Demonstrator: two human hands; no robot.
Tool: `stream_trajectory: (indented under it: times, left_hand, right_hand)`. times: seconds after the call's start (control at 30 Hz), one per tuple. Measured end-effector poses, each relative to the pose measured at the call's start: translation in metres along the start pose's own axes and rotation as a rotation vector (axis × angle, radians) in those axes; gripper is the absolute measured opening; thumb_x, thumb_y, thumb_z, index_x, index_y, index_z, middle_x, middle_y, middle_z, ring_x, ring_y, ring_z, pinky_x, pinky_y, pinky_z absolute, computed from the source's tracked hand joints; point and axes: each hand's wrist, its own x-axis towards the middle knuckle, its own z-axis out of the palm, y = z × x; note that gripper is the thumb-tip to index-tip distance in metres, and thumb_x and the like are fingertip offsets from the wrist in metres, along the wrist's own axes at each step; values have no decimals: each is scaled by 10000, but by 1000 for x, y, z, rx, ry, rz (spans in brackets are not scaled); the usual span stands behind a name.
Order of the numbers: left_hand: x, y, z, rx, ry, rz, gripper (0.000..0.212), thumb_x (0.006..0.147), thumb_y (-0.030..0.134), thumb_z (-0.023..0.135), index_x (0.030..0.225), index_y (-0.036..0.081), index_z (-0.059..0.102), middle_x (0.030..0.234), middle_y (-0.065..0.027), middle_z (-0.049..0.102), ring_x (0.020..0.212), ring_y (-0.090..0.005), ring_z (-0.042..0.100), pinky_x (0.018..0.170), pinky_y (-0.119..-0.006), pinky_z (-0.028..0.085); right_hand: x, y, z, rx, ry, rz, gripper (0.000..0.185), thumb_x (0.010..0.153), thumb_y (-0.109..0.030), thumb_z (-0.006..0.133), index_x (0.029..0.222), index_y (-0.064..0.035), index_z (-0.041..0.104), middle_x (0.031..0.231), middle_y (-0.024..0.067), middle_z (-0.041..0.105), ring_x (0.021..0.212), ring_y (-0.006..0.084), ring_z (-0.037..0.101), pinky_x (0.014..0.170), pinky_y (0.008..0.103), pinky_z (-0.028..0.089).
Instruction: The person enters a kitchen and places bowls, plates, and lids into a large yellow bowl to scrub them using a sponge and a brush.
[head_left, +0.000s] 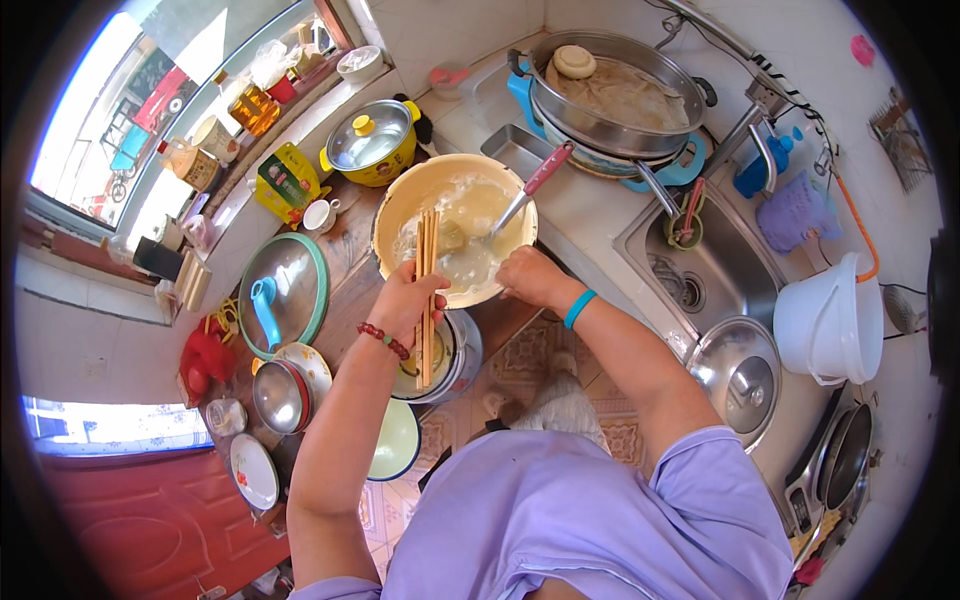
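In front of me a cream enamel basin (390, 195) with a chipped dark rim holds cloudy, foamy water (472, 262). My left hand (405, 300), wearing a red bead bracelet, grips a bundle of wooden chopsticks (426, 315) upright over the basin's near left rim. A greenish lump (450, 237), too unclear to name, sits in the water behind the chopsticks. My right hand (534, 276), a teal band at its wrist, is closed at the near right rim, its fingertips partly hidden. A metal utensil with a red handle (547, 169) leans in the basin, its lower end under water.
A yellow lidded pot (371, 142) and a glass lid (289, 300) stand on the left. A large steamer (615, 112) sits behind on the right, with a steel sink (705, 262) nearer. A bucket (465, 360) stands below the basin.
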Motion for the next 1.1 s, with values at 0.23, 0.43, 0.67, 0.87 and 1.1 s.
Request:
stream_trajectory:
  times: [0.23, 0.43, 0.67, 0.87, 1.1]
  left_hand:
    - [4, -7, 11, -54, 43, 7, 154, 752, 71, 488, 897, 47, 444, 731, -48, 501, 510, -92, 455, 367, -203, 395]
    - [16, -16, 25, -109, 84, 0, 145, 761, 70, 489, 893, 47, 432, 744, -54, 510, 526, -106, 474, 377, -217, 412]
    - [22, -18, 43, -33, 149, 8, 216, 769, 70, 481, 981, 65, 438, 758, -41, 506, 543, -105, 472, 403, -222, 410]
    - [19, -18, 82, 86, 121, 100, 302, 775, 70, 468, 1073, 59, 420, 766, -31, 507, 529, -83, 470, 401, -199, 397]
    - [23, -30, 156, 325, -150, 127, 358, 786, 102, 501, 1127, 71, 396, 740, -15, 500, 534, -57, 469, 428, -186, 395]
  right_hand:
    - [-12, 2, -4, 19, 26, 1, 202, 556, -250, 651, 613, -92, 538, 647, 43, 537, 689, 228, 522, 644, 346, 392]
    - [-22, 5, -10, 27, 69, -1, 186, 553, -234, 649, 589, -88, 541, 627, 50, 536, 670, 232, 527, 641, 341, 402]
    - [-34, 6, -11, 28, 88, -6, 180, 532, -222, 661, 571, -84, 552, 606, 54, 542, 648, 234, 535, 627, 340, 419]
    - [-43, 10, -22, 193, 43, 6, 170, 584, -158, 650, 688, -52, 569, 713, 81, 555, 725, 242, 532, 670, 343, 420]
    - [-121, 22, -29, 874, 407, 521, 176, 689, -59, 576, 860, -24, 566, 791, 107, 567, 733, 220, 553, 659, 284, 441]
